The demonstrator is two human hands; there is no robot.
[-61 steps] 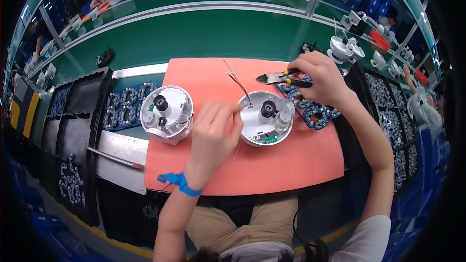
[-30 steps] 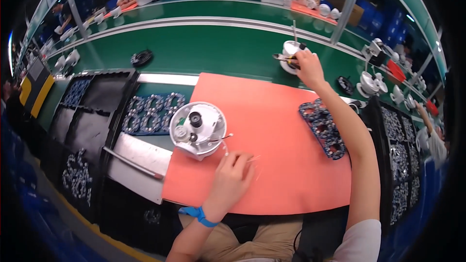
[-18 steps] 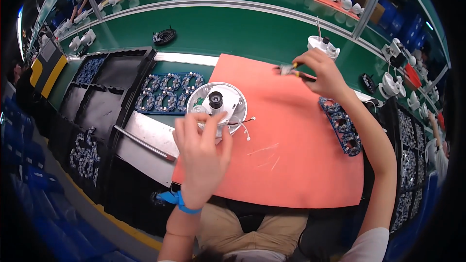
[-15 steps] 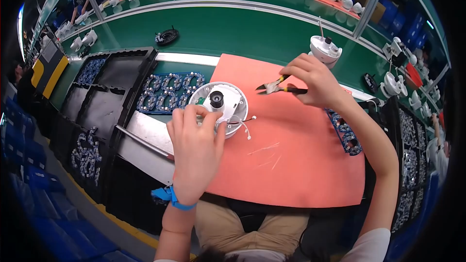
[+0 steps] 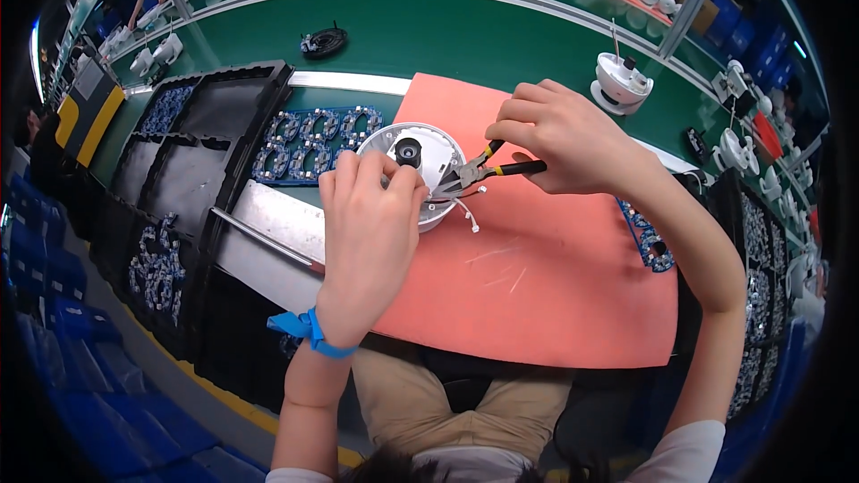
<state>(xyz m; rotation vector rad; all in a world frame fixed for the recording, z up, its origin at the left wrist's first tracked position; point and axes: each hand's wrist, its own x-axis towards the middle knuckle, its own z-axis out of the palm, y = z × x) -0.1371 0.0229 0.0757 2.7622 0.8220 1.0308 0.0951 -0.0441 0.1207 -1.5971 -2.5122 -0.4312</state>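
Observation:
A round white camera housing [image 5: 438,150] with a black lens [image 5: 408,153] rests on the orange-pink mat [image 5: 555,304]. Thin wires with small white connectors [image 5: 473,225] trail from its right side. My right hand [image 5: 573,139] grips diagonal cutters [image 5: 501,168] with black and yellow handles, their jaws at the wires beside the lens. Fingers pinched, my left hand [image 5: 371,224] is closed at the housing's near side; what lies between its fingertips is hidden. A blue band [image 5: 313,333] circles my left wrist. Several thin pale offcuts [image 5: 506,268] lie on the mat.
Blue circuit boards [image 5: 309,143] lie left of the housing, next to a black divided tray [image 5: 201,139]. Another white camera [image 5: 621,85] and a coil of black cable [image 5: 324,41] sit on the green bench [image 5: 465,36]. More boards [image 5: 649,237] lie right. Other people work across the bench.
My right hand has moved left, bringing the cutters from above the mat to the wires on the housing. The left hand stays at the housing, its fingers slightly higher. The whole view has shifted slightly.

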